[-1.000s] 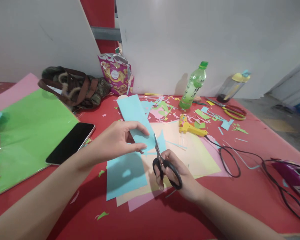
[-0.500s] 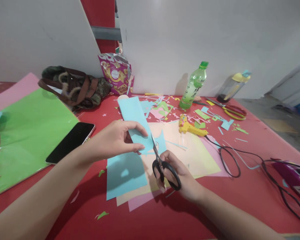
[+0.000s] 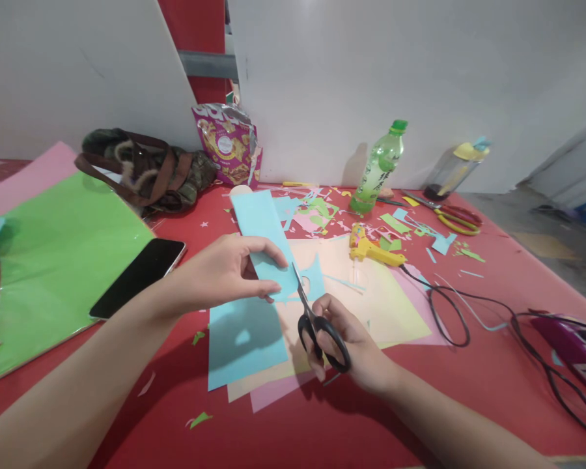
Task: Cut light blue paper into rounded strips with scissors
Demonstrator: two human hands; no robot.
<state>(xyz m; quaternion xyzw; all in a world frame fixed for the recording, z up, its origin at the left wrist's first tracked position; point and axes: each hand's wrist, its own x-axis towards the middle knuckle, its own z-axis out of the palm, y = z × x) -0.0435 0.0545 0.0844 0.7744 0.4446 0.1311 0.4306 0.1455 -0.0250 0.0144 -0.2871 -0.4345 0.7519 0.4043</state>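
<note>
My left hand [image 3: 237, 270] grips a folded light-blue paper strip [image 3: 264, 225] between thumb and fingers, its far end reaching toward the back of the table. In my right hand [image 3: 354, 342] is a pair of black-handled scissors [image 3: 308, 306], with thumb and fingers through the loops. The scissor tips touch the right edge of the strip close to my left fingertips. Below lies a stack of coloured sheets, with a blue sheet [image 3: 244, 348] at its left and a peach sheet [image 3: 336, 264] in the middle.
A yellow glue gun [image 3: 374, 249] lies right of the strip, its black cord running to a purple power strip [image 3: 573, 348]. Paper scraps [image 3: 317, 212], a green bottle [image 3: 378, 169] and pliers [image 3: 454, 220] are behind. At left are a phone [image 3: 139, 277], green sheets [image 3: 63, 254] and a bag [image 3: 151, 169].
The scissors have shifted slightly left along the strip's edge, and their blades look closer together. My left hand and the paper strip have barely moved.
</note>
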